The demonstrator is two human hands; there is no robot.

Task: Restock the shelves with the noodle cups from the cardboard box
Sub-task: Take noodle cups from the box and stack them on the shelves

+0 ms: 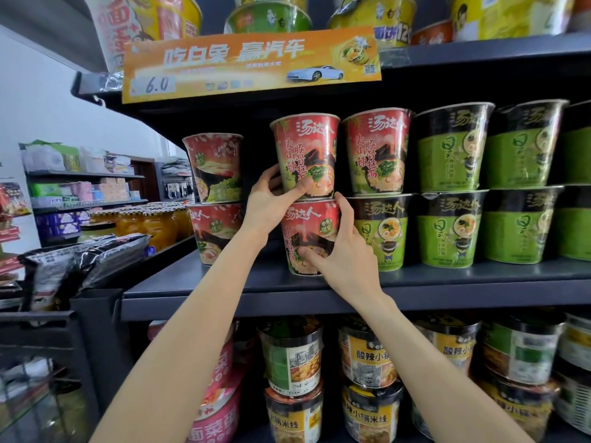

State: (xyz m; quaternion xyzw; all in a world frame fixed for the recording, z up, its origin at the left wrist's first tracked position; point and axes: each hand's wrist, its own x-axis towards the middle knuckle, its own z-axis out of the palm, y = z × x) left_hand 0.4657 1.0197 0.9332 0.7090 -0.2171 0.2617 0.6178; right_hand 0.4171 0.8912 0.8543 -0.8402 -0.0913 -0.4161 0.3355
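At nine o'clock, glossy black foil packets [86, 260] lie crumpled on a side shelf, with a row of glass jars of yellow fruit [150, 223] behind them.

On the dark metal middle shelf [224, 282], the leftmost stack is two red noodle cups [214, 199], one on the other, tapered and film-wrapped. Just right of it, at the centre, stands a second stack of two red cups. The left hand [271, 203] grips the upper red cup [305, 156] near its base, thumb curled across the printed front. The right hand [343, 251] grips the lower red cup [308, 235], thumb on the front and fingers round its right side. The upper cup rests on the lower cup's lid.

Toward three o'clock, a fifth red cup [375, 151] sits on a green cup [382, 231]; further right are more green-and-black cups [451, 187], stacked in twos.

At twelve o'clock hangs an orange paper sign [252, 62] marked 6.0. At six o'clock, the shelf below holds squat round tubs [294, 356] with printed labels, stacked two high.
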